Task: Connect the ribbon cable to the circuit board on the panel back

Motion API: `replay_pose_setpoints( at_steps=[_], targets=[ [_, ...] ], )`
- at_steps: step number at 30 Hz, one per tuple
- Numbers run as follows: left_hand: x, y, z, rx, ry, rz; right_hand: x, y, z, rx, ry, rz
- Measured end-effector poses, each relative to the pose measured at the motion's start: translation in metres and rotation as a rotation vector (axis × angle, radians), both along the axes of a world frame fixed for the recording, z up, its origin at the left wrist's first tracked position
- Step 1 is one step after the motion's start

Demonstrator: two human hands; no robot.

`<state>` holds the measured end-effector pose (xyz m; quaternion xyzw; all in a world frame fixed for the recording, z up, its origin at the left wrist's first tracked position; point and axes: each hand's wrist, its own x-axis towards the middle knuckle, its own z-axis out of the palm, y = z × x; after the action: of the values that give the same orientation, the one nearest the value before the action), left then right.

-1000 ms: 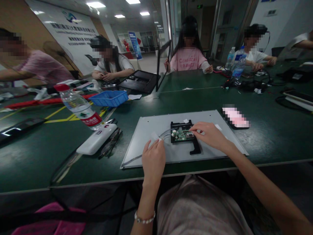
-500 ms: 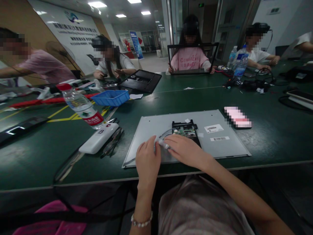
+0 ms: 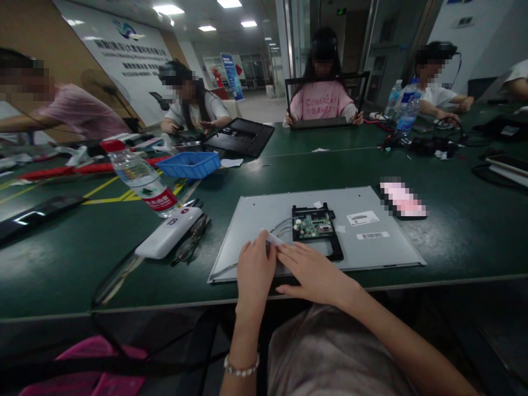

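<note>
A grey-silver flat display panel (image 3: 231, 225) lies back side up on the table before me. Near its middle sits a green circuit board (image 3: 313, 226) in a black plastic frame (image 3: 336, 250), with thin grey wires (image 3: 281, 224) running left from it. My left hand (image 3: 256, 269) is closed at the panel's front, its fingertips pinching a whitish strip (image 3: 273, 238) that looks like tape. Over the panel's front edge, my right hand (image 3: 311, 272) has its fingers stretched out and thumb apart, fingertips against the strip. Both hands cover part of the wires.
To the left stand a water bottle (image 3: 146, 184), a white power bank (image 3: 169, 234), folded glasses (image 3: 192, 239) and a blue tray (image 3: 190, 165). A phone (image 3: 403, 199) lies right of the panel. Across the table (image 3: 289, 170), a person holds up a black frame (image 3: 325, 125); others work nearby.
My right hand has slid back toward me and flattened, its thumb now spread, uncovering more of the circuit board and black frame. The left hand stays on the strip.
</note>
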<state>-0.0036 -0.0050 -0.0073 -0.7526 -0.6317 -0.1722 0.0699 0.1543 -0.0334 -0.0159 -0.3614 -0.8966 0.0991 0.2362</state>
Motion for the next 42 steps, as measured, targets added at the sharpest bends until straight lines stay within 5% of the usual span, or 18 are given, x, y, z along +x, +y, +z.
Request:
replay_pose_setpoints(
  at_steps=[17, 26, 33, 42],
  targets=[
    [0.004, 0.008, -0.003, 0.013, -0.057, 0.04, 0.018, -0.005, 0.011, -0.058, 0.125, -0.012],
    [-0.002, 0.0, 0.006, 0.246, -0.318, -0.111, 0.1, 0.013, 0.014, -0.045, 0.152, -0.438],
    [-0.001, -0.011, 0.015, 0.106, -0.149, -0.228, 0.121, 0.028, -0.004, -0.07, 0.073, -0.489],
    [0.005, -0.001, 0.016, -0.015, -0.016, -0.181, 0.118, 0.03, 0.0, -0.092, 0.127, -0.493]
  ],
)
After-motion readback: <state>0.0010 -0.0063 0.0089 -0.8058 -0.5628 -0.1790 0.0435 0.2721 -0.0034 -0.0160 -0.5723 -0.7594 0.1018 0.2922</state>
